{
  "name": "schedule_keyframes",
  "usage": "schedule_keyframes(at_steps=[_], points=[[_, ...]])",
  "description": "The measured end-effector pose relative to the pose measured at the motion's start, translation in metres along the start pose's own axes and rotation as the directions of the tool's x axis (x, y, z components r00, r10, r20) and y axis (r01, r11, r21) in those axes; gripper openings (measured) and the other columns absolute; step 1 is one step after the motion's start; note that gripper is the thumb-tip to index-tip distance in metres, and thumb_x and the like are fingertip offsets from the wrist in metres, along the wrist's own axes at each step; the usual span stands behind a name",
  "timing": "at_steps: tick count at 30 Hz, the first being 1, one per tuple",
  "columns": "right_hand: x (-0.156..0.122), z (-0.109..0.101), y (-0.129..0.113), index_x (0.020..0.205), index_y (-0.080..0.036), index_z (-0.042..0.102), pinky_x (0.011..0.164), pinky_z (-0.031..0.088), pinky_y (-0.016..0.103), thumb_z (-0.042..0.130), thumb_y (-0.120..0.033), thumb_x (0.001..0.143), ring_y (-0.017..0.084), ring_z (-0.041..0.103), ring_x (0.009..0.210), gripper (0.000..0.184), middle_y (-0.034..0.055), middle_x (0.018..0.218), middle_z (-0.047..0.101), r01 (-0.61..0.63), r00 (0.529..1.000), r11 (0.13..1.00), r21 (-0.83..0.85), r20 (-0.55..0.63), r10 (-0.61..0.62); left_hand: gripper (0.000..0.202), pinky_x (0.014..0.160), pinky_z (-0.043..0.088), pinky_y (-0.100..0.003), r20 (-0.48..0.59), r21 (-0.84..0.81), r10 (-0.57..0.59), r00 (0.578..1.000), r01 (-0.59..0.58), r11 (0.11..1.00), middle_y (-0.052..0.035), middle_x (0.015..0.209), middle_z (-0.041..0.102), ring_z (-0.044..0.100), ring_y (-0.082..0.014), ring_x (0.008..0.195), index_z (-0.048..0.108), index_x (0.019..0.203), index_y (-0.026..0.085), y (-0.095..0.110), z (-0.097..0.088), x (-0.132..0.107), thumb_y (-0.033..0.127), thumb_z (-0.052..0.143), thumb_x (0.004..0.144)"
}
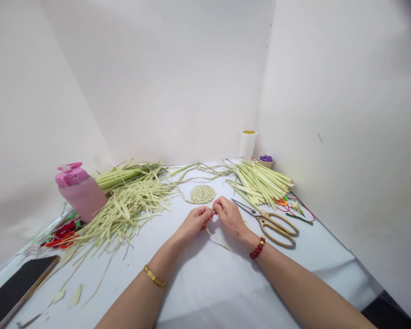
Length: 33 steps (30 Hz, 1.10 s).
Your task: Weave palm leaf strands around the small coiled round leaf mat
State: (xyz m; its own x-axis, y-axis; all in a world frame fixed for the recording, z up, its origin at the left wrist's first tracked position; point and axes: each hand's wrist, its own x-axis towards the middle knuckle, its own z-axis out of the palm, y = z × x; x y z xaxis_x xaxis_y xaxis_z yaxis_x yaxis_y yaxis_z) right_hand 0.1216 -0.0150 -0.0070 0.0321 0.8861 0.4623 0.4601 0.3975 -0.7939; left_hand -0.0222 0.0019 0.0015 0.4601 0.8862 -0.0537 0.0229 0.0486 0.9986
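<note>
Head view: I see the left hand [199, 218] and right hand [230, 216] pinching a pale strip [220, 241], its held part hidden from me; a black slab [17, 285] cut off lower left

Thin pale-green strand [222, 244] partly hidden by pinched L hand [199, 218] & R hand [230, 216]; pinch pt unclear. Flat black slab w/ brown edge [17, 288] cut off L/btm. Bare forearms [304, 285] cut btm. Red-orange bits [66, 240] too small to ID.
</note>
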Motion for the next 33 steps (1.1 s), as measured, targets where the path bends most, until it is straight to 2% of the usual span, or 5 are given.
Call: schedule_keyframes(at_steps=[10, 14, 20, 27, 33], points=[[0.0, -0.004, -0.007, 0.069, -0.02, 0.048, 0.063, 0.04, 0.025, 0.039, -0.022, 0.086, 0.014, 0.056, 0.063, 0.019, -0.0007, 0.065, 0.061, -0.109, 0.993, 0.987, 0.12, 0.052, 0.103, 0.034, 0.047, 0.026, -0.021, 0.07, -0.002, -0.011, 0.997, 0.011, 1.0, 0.0035, 0.058, 0.046, 0.033, -0.0054, 0.046, 0.055, 0.068, 0.015, 0.0, -0.003, 0.0, 0.048, 0.06, 0.076], [0.002, -0.006, -0.006, 0.071, -0.02, 0.049, 0.065, 0.042, 0.025, 0.041, -0.022, 0.085, 0.014, 0.059, 0.064, 0.016, -0.001, 0.065, 0.062, -0.118, 0.993, 0.983, 0.144, 0.049, 0.112, 0.034, 0.048, 0.029, -0.022, 0.035, -0.052, -0.001, 0.999, 0.002, 0.999, 0.0025, 0.06, 0.047, 0.034, -0.0052, 0.045, 0.054, 0.063, 0.015, -0.005, -0.004, 0.002, 0.045, 0.061, 0.076], [0.003, -0.006, -0.003, 0.074, -0.021, 0.049, 0.068, 0.043, 0.025, 0.04, -0.022, 0.087, 0.014, 0.061, 0.065, 0.015, -0.0015, 0.064, 0.064, -0.124, 0.991, 0.972, 0.201, 0.072, 0.112, 0.037, 0.047, 0.032, -0.022, 0.006, -0.115, -0.02, 1.0, 0.021, 0.993, 0.0011, 0.063, 0.05, 0.033, -0.0057, 0.046, 0.062, 0.077, 0.013, -0.009, -0.003, 0.006, 0.05, 0.056, 0.078], [0.003, -0.005, -0.007, 0.068, -0.02, 0.049, 0.062, 0.039, 0.024, 0.042, -0.022, 0.084, 0.013, 0.053, 0.06, 0.017, -0.0025, 0.063, 0.057, -0.075, 0.997, 0.992, 0.1, 0.027, 0.072, 0.03, 0.048, 0.032, -0.02, -0.037, -0.052, 0.008, 0.999, -0.01, 0.999, 0.0049, 0.053, 0.041, 0.035, -0.0063, 0.047, 0.05, 0.059, 0.016, 0.001, 0.003, 0.001, 0.039, 0.064, 0.073], [0.009, -0.015, -0.001, 0.079, -0.02, 0.056, 0.063, 0.038, 0.024, 0.044, -0.027, 0.084, 0.014, 0.052, 0.063, 0.015, -0.0024, 0.066, 0.057, -0.02, 0.998, 0.994, 0.105, 0.061, 0.013, 0.024, 0.052, 0.04, -0.02, -0.083, -0.294, -0.046, 0.995, 0.02, 0.956, 0.0056, 0.057, 0.043, 0.039, -0.0055, 0.048, 0.048, 0.068, 0.016, 0.011, -0.003, -0.001, 0.036, 0.061, 0.074]])
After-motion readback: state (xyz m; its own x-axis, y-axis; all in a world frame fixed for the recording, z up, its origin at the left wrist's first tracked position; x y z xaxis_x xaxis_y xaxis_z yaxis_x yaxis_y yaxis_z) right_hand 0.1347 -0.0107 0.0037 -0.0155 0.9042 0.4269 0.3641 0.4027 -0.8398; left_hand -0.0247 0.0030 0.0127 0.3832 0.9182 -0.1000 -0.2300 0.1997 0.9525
